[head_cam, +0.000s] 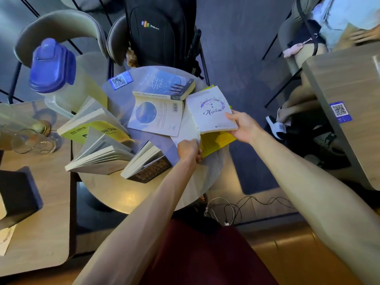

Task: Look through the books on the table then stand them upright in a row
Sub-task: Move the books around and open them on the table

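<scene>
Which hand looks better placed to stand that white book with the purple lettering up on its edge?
Probably the right hand. It already grips the white book at its near right corner, above the yellow book. The left hand pinches only its opened cover or a page at the lower left edge, so it could steady.
</scene>
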